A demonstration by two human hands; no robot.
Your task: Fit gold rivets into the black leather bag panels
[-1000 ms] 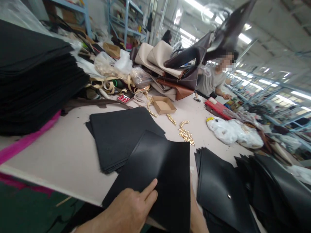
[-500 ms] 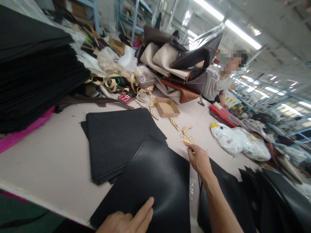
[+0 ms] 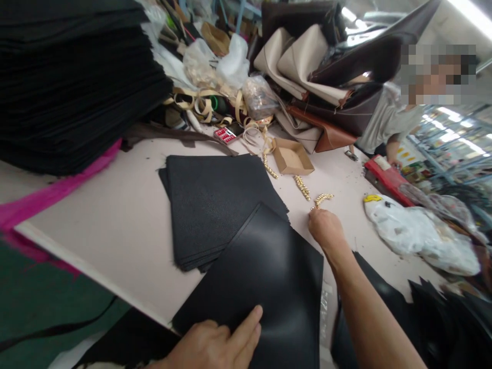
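My left hand [image 3: 219, 343] rests flat on a smooth black leather panel [image 3: 284, 256], its fingers stretched out. That panel partly overlaps a stack of black grained sheets [image 3: 215, 200]. Farther out on the table, my right hand [image 3: 326, 225] is curled with its knuckles up, over the spot of the small gold-coloured metal pieces. Its fingertips are mostly hidden, so what they pinch cannot be made out. A curved row of gold pieces [image 3: 325, 198] shows just beyond it, and another gold row [image 3: 302, 187] lies to its left.
A cardboard tray [image 3: 294, 156] sits beyond the gold rows. A tall black stack [image 3: 77, 87] stands at the left, folded bags [image 3: 307, 61] at the back. White plastic bags [image 3: 418, 230] and black pieces [image 3: 449, 323] lie right. A person in a grey shirt [image 3: 392, 118] stands behind.
The view has shifted, so the table's contents sit farther right and higher. My right hand has turned knuckles-up and now covers the loose gold pile. The left hand stays on the panel.
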